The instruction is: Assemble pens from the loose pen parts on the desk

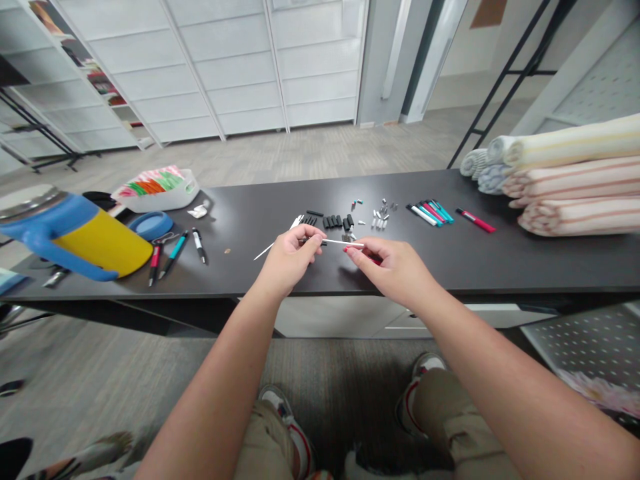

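Note:
My left hand (293, 259) pinches a thin white pen refill (343, 243), with a small dark piece showing by its fingertips. Closed around a red pen barrel (373, 259) is my right hand (393, 265), its fingertips by the refill's right end. The fingers partly hide both parts. More white refills (265, 251) stick out beyond my left hand. Just behind the hands lie several black pen grips (339, 221), and to their right are small white and silver pen parts (380, 221).
Several pens (430, 212) in black, white, red and teal lie to the right, near a red pen (476, 221) and rolled cloths (575, 193). At left are a blue-yellow jug (100, 237), a blue lid (150, 225), a white tray (165, 200) and three pens (173, 255).

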### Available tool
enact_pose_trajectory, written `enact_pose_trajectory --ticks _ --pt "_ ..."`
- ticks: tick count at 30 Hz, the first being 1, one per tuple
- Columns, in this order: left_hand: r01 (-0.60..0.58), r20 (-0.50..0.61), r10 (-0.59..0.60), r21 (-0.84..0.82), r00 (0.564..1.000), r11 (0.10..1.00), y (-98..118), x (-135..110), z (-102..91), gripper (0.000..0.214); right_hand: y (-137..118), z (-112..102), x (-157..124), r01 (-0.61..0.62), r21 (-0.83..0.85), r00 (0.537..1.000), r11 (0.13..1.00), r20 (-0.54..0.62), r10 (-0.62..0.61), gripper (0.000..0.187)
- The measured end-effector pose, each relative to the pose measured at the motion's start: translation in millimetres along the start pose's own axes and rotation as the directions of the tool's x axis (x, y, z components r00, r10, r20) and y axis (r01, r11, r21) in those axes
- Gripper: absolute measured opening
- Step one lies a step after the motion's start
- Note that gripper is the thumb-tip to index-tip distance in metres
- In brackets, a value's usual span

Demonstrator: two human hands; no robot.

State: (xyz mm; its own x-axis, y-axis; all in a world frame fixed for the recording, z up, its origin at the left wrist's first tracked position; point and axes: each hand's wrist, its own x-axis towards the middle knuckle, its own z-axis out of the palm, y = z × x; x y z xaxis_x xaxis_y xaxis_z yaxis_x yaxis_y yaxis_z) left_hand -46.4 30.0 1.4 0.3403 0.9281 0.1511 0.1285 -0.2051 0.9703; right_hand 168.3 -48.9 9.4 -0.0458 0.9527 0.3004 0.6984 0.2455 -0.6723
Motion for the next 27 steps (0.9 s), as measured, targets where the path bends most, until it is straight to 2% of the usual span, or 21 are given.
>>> enact_pose_trajectory --ticks 6,10,14,17,19,27 --pt "-0.003 0.011 0.003 0.038 1.000 0.999 1.4 -0.6 0.3 0.020 -0.3 0.2 0.3 0.018 0.010 1.000 1.000 -0.006 -0.018 0.028" --pt "-0.046 0.056 0.036 0.197 0.998 0.979 6.2 -3.1 1.2 0.020 -1.0 2.3 -0.8 0.071 -0.014 0.997 0.997 0.010 -0.071 0.026" --pt "-0.134 0.087 0.109 0.380 0.990 0.915 10.7 -6.5 4.3 0.017 -2.5 10.1 -4.2 0.192 -0.224 0.980 0.956 0.092 -0.175 0.024" --pt "-0.179 0.109 0.145 0.435 0.983 0.882 13.2 -9.5 8.0 0.015 -4.9 16.0 -7.5 0.242 -0.426 0.970 0.872 0.125 -0.208 0.026" --pt "-0.194 0.126 0.153 0.450 0.980 0.872 14.6 -11.4 10.5 0.015 -6.5 17.6 -9.0 0.243 -0.478 0.970 0.844 0.120 -0.212 0.027" --pt "-0.207 0.146 0.156 0.466 0.977 0.860 15.8 -11.7 12.1 0.017 -4.9 14.3 -6.7 0.224 -0.419 0.974 0.880 0.107 -0.198 0.027"
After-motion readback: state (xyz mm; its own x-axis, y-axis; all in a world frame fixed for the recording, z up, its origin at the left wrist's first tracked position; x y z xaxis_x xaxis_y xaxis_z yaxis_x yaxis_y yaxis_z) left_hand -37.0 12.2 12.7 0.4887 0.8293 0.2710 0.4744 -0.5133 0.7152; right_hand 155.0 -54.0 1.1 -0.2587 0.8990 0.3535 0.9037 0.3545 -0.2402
